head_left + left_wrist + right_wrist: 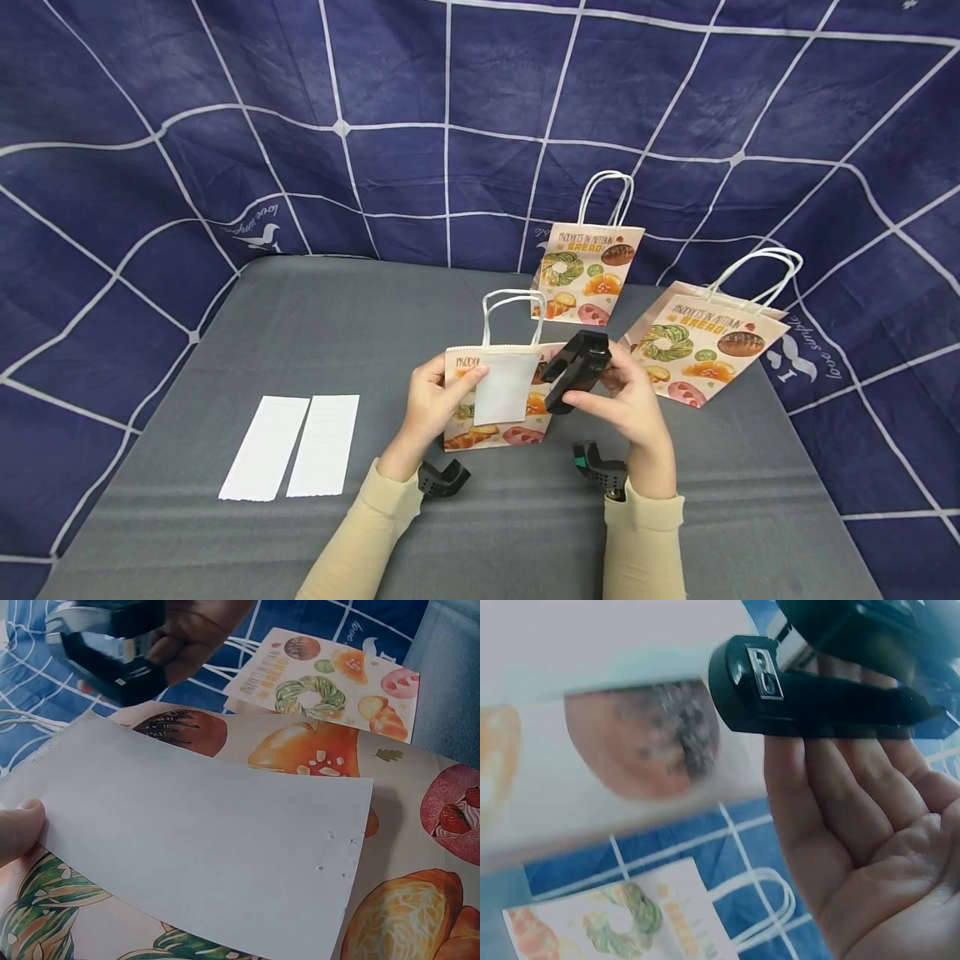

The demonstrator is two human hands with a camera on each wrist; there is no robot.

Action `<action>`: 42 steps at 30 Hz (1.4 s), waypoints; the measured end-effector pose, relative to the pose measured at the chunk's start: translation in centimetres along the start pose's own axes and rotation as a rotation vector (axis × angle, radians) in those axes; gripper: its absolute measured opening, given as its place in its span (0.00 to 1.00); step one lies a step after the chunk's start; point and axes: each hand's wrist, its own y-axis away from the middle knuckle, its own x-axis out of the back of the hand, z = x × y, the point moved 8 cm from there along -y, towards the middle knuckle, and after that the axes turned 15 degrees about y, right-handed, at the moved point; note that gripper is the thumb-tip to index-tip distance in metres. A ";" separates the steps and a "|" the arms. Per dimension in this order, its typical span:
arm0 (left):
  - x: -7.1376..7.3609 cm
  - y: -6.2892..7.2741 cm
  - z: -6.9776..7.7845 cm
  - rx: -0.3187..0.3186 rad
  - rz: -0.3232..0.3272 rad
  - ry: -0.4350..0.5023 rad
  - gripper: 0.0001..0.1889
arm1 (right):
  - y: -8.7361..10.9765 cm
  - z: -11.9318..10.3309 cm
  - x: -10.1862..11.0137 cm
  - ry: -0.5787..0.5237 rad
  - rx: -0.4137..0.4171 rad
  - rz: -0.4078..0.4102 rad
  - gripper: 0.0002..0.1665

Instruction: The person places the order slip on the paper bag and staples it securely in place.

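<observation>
A paper gift bag [498, 437] with bread pictures and white handles stands in front of me. On its front lies a blank white slip of paper [502, 392], its upper edge near the bag's rim. My left hand [435, 404] pinches the slip and the bag's upper left side, thumb on the slip. A black stapler [579, 371] is held in my right hand [630, 400], beside the bag's upper right edge. In the right wrist view the stapler [817, 705] has its jaws apart, with the fingers under its base. Nothing shows between those jaws.
Two similar bags stand behind, one bag [588, 271] at the back and another bag [705, 346] leaning at the right. Two white paper slips lie at the left, a slip [265, 448] and a second slip [324, 446]. A blue gridded cloth [390, 125] hangs around the grey table [495, 533].
</observation>
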 end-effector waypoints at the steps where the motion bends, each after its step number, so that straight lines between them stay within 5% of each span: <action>1: 0.0 0.0 0.0 -0.002 0.003 0.001 0.08 | -0.1 -0.1 -0.3 -0.006 0.007 -0.003 0.26; 13: -0.1 0.1 0.0 -0.007 0.005 -0.001 0.07 | -1.2 0.1 -2.7 0.095 -0.064 -0.068 0.30; 42: 0.0 0.0 0.1 -0.036 0.004 -0.010 0.07 | -4.3 -1.4 -3.4 0.204 -0.034 -0.073 0.32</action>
